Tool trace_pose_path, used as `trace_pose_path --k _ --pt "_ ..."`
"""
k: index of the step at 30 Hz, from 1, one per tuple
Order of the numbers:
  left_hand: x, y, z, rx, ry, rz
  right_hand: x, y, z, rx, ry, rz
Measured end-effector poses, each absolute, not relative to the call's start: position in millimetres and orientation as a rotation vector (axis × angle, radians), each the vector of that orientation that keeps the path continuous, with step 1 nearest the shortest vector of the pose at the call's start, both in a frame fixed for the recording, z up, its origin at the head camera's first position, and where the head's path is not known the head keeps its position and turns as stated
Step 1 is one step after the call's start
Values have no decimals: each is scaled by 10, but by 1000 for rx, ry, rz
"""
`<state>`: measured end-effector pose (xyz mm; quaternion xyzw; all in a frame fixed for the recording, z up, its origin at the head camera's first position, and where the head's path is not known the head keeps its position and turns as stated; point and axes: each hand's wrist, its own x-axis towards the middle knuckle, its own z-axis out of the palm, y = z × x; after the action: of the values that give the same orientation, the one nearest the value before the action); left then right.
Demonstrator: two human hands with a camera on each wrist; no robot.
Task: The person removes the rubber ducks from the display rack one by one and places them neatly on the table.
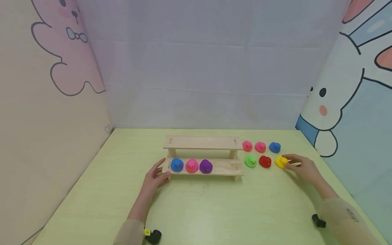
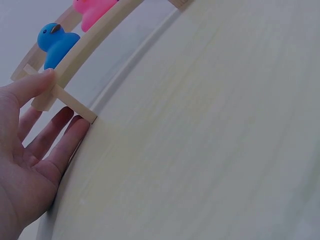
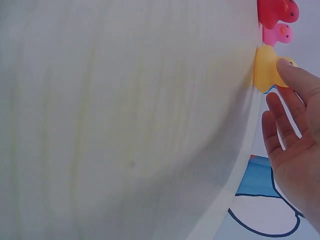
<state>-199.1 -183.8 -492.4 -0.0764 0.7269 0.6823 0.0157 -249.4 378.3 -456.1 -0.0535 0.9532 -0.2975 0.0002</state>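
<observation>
A two-step wooden rack [image 1: 203,143] stands on the table. On its lower step sit a blue duck [image 1: 177,165], a pink duck [image 1: 192,165] and a purple duck [image 1: 206,166]. My left hand [image 1: 155,177] holds the rack's left end, the thumb on the front edge beside the blue duck [image 2: 56,44] in the left wrist view. At the right, my right hand [image 1: 303,167] has thumb and index finger around a yellow duck [image 1: 281,162], which rests on the table. In the right wrist view the thumb lies against the yellow duck [image 3: 266,69].
Right of the rack, a green duck [image 1: 250,161] and a red duck [image 1: 265,162] are in line with the yellow one. Behind them stand two pink ducks [image 1: 247,146] [image 1: 260,147] and a blue duck [image 1: 275,147]. A pale curtain [image 1: 202,68] hangs behind the table.
</observation>
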Motion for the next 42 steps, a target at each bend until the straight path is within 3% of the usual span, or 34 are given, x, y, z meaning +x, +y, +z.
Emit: trace_pose_path --k 11,24,42 --pt "-1985 -1846 -4932 -216 2272 2134 -2541 3690 -4341 -287 3044 -907" --pt "-1978 -1842 -4900 -210 2261 2139 -2549 2970 -3882 -425 3153 -1168" --pt "-1994 -1847 -4936 -227 2264 2121 -2451 2172 -3724 -692 3030 -1520"
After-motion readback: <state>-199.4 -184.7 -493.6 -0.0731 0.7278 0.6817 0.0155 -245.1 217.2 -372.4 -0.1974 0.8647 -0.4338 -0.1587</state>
